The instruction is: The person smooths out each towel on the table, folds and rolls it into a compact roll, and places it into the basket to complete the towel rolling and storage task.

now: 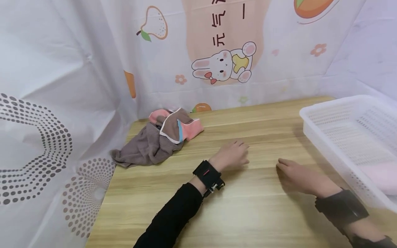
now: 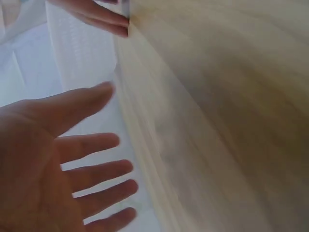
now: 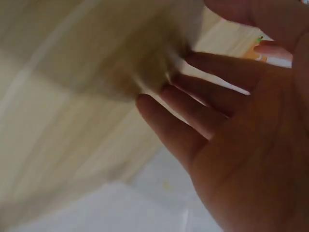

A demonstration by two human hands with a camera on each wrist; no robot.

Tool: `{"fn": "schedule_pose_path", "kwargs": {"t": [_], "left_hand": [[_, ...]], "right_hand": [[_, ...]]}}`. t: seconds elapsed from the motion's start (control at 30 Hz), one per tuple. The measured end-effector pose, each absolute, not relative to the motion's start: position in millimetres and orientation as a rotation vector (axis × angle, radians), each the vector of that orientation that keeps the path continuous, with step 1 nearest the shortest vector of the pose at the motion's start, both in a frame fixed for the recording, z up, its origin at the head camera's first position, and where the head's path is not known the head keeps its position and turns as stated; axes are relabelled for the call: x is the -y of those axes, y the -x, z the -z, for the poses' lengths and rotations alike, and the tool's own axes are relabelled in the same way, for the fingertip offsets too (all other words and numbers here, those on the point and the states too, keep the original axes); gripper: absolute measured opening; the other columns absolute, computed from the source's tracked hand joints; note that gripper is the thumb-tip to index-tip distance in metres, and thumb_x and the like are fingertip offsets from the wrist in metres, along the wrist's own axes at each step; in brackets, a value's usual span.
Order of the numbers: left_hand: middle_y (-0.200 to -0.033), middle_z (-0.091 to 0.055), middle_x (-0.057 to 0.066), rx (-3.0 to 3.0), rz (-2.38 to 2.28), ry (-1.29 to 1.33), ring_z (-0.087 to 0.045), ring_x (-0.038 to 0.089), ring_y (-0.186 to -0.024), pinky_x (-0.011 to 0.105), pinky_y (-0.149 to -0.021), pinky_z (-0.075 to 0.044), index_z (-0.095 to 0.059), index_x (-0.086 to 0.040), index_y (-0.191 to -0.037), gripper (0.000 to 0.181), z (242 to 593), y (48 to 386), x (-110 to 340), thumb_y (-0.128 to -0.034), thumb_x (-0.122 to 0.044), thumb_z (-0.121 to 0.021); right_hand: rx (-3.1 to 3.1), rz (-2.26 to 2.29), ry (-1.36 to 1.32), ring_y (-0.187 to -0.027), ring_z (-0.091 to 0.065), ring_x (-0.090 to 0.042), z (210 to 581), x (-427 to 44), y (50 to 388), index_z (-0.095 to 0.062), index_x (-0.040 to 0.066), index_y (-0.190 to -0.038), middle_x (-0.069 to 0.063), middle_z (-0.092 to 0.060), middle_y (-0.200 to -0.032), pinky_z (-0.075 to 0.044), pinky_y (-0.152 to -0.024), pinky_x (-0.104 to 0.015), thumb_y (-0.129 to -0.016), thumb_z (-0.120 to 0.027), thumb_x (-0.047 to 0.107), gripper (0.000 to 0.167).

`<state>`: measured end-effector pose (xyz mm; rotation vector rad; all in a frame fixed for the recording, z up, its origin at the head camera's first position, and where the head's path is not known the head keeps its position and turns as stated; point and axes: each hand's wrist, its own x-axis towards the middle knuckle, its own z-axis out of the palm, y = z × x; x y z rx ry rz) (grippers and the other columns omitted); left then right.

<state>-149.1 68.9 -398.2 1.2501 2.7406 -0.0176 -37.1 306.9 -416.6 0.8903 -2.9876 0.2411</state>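
The left hand (image 1: 231,155) is over the middle of the wooden table (image 1: 235,213), holding nothing. In the left wrist view its fingers (image 2: 99,169) are spread and nearly straight. Right of it in the head view, the right hand (image 1: 299,175) is near the white basket's left side, also without an object. The right wrist view shows that hand (image 3: 241,116) with extended fingers, their tips close to the wood; contact cannot be told. A crumpled brown cloth (image 1: 152,143) with pink parts and white and blue edging lies at the table's back left, apart from both hands.
A white perforated basket (image 1: 328,144) stands at the right, with a pink item (image 1: 379,175) inside. A printed white curtain (image 1: 167,62) hangs behind the table, and a dotted white sheet (image 1: 77,113) hangs along the left.
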Motion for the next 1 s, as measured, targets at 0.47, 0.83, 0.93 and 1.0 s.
{"fn": "schedule_pose_path", "kwargs": {"t": [0.47,0.83,0.93,1.0], "left_hand": [[-0.163,-0.027,0.000,-2.678,-0.039,-1.055,-0.024,0.019,-0.150,0.038,-0.119,-0.026,-0.037,-0.022,-0.153,0.066,419,150,-28,-0.0969,-0.049,-0.058],[-0.163,-0.026,0.005,-2.664,-0.103,-0.863,-0.022,0.021,-0.151,0.039,-0.121,-0.023,-0.033,-0.019,-0.156,0.070,416,161,31,-0.0973,-0.047,-0.059],[-0.162,-0.029,0.007,-2.666,-0.122,-0.821,-0.025,0.023,-0.150,0.038,-0.120,-0.025,-0.035,-0.017,-0.154,0.068,412,167,46,-0.0970,-0.045,-0.060],[-0.161,-0.030,0.007,-2.657,-0.139,-0.776,-0.026,0.023,-0.149,0.037,-0.119,-0.027,-0.037,-0.016,-0.153,0.067,407,172,55,-0.0969,-0.044,-0.060]], "right_hand": [[3.078,-0.352,-0.847,-0.123,-0.051,-0.049,413,-255,66,-0.053,-0.016,-0.129,-0.035,-0.050,-0.137,-0.045,-0.099,-0.057,-0.083,-0.076,0.015,0.060],[3.025,-0.276,-1.048,-0.126,-0.052,-0.045,412,-184,103,-0.054,-0.014,-0.129,-0.033,-0.050,-0.139,-0.046,-0.101,-0.052,-0.087,-0.071,0.012,0.052],[3.030,-0.255,-1.071,-0.128,-0.051,-0.044,411,-162,116,-0.053,-0.013,-0.131,-0.032,-0.049,-0.140,-0.045,-0.103,-0.052,-0.089,-0.070,0.012,0.053],[3.027,-0.246,-1.082,-0.129,-0.051,-0.042,410,-147,125,-0.052,-0.013,-0.132,-0.031,-0.050,-0.140,-0.045,-0.104,-0.051,-0.090,-0.068,0.012,0.052]]}}
